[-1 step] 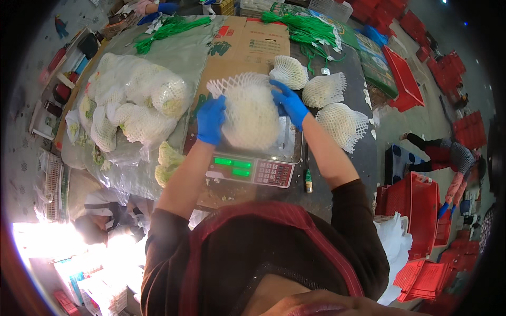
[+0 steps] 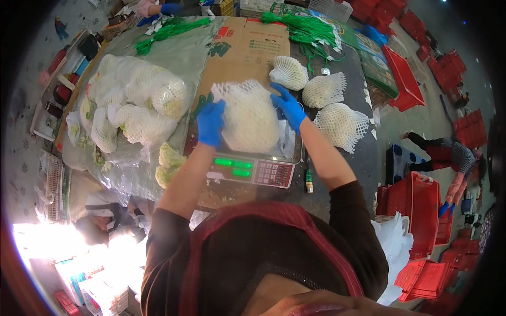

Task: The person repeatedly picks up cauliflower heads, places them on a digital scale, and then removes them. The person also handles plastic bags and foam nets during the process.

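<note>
head view: both hands wear blue gloves and clasp a netted cabbage (image 2: 249, 117), a big pale head wrapped in white foam mesh. the left hand (image 2: 211, 124) lies flat against its left side, fingers spread and curled round it. the right hand (image 2: 288, 107) presses on its far right side, fingers splayed over the mesh. so each hand is open wide but closed onto the cabbage, holding it between them.

the cabbage sits on the pan of an electronic scale (image 2: 252, 169), whose near face shows green lit digits and a keypad. the scale stands on a sheet of brown cardboard (image 2: 247, 50) spread over the table (image 2: 363, 152).

to the right and far right of the cabbage, three more netted cabbages lie on the table: one (image 2: 288, 72) just beyond the right hand, one (image 2: 323, 90) right of it, and one (image 2: 341, 124) nearer, beside the right forearm. a small bottle (image 2: 309, 181) lies right of the scale.

on the left, a pile of bare cabbages (image 2: 134, 105) rests in clear plastic, with loose leaves (image 2: 169, 164) at its near edge. bundles of green ties (image 2: 305, 29) lie at the far end. red crates (image 2: 421, 210) stand on the floor to the right, near another person (image 2: 448, 158).
</note>
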A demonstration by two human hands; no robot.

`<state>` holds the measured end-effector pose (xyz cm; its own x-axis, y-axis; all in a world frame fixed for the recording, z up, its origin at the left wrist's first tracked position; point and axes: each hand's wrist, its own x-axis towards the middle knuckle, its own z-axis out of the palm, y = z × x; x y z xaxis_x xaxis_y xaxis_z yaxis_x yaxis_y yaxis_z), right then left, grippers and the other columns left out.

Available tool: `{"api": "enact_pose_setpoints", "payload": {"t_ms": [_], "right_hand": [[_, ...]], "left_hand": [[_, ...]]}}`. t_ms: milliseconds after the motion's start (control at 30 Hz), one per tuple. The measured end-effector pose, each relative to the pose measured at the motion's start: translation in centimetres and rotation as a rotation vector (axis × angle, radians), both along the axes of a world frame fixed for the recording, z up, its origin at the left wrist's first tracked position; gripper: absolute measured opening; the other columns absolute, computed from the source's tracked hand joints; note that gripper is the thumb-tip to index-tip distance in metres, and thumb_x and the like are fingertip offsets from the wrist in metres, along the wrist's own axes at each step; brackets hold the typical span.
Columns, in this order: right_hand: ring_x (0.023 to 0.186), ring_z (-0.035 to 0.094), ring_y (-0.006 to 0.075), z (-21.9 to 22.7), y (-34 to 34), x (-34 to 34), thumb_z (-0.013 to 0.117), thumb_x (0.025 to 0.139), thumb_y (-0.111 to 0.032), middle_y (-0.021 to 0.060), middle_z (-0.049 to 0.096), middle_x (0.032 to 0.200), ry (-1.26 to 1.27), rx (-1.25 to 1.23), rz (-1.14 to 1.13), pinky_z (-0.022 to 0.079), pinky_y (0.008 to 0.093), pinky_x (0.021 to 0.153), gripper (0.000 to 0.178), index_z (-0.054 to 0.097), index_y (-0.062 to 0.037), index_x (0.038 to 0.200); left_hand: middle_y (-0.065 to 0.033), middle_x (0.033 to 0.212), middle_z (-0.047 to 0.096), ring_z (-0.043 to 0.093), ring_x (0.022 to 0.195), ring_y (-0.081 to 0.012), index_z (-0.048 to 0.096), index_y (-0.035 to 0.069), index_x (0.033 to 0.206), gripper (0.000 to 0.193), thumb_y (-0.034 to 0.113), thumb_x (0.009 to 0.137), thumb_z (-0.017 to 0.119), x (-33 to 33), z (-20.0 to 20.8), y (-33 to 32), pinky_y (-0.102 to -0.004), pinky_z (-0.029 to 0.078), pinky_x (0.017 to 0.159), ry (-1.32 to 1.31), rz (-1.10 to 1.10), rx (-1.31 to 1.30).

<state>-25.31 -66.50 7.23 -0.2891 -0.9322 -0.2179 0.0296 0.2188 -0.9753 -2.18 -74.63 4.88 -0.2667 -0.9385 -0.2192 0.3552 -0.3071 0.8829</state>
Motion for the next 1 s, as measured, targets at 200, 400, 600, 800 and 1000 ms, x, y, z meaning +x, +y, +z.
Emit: {"api": "enact_pose_setpoints", "payload": {"t_ms": [200, 400, 600, 800, 1000], "right_hand": [[0.108, 0.054, 0.0182, -4.7, 0.3, -0.3, 0.060, 0.093, -0.035, 0.0122, 0.052, 0.128, 0.117, -0.061, -0.142, 0.049, 0.0345, 0.086, 0.062, 0.034, -0.0138, 0.145], [0.133, 0.037, 0.0258, -4.4, 2.3, 3.4, 0.073, 0.083, -0.030, 0.0165, 0.041, 0.143, 0.120, -0.178, 0.154, 0.029, 0.0361, 0.111, 0.084, 0.026, -0.0052, 0.148], [0.131, 0.042, 0.0272, -2.4, 4.6, 2.9, 0.067, 0.085, -0.025, 0.0140, 0.043, 0.143, -0.269, -0.190, 0.067, 0.032, 0.0396, 0.110, 0.077, 0.027, -0.0058, 0.147], [0.122, 0.053, 0.0293, -0.7, 2.9, 0.3, 0.040, 0.095, -0.035, 0.0130, 0.054, 0.134, -1.178, -0.192, -0.222, 0.040, 0.0447, 0.106, 0.050, 0.047, -0.0070, 0.136], [0.121, 0.052, 0.0315, -0.8, -7.9, -4.8, 0.044, 0.091, -0.042, 0.0129, 0.055, 0.133, -1.061, -0.352, -0.209, 0.038, 0.0475, 0.106, 0.055, 0.050, -0.0070, 0.133]], "left_hand": [[-0.0082, 0.118, 0.054, 0.047, 0.114, -0.0190, 0.050, -0.004, 0.123, 0.042, 0.010, 0.087, 0.065, 2.8, -4.2, -0.7, -0.0321, 0.039, 0.096, -0.111, 0.015, -0.443], [-0.0072, 0.134, 0.049, 0.047, 0.121, -0.0172, 0.042, 0.000, 0.137, 0.048, 0.012, 0.093, 0.059, 1.6, -4.7, 1.1, -0.0325, 0.039, 0.102, 0.055, -0.132, -0.183], [-0.0066, 0.145, 0.040, 0.040, 0.132, -0.0245, 0.031, 0.010, 0.147, 0.055, 0.026, 0.098, 0.050, -0.3, 1.3, 2.3, -0.0383, 0.032, 0.109, 0.215, -0.503, 0.066], [-0.0082, 0.149, 0.033, 0.033, 0.135, -0.0272, 0.034, 0.010, 0.145, 0.052, 0.037, 0.101, 0.038, -0.7, 4.8, 0.0, -0.0416, 0.025, 0.112, 0.397, -0.330, -0.042], [-0.0114, 0.133, 0.049, 0.049, 0.120, -0.0259, 0.044, 0.004, 0.136, 0.044, 0.029, 0.100, 0.043, 4.2, 1.5, 0.1, -0.0401, 0.039, 0.104, 0.251, -0.145, -0.058]]}}
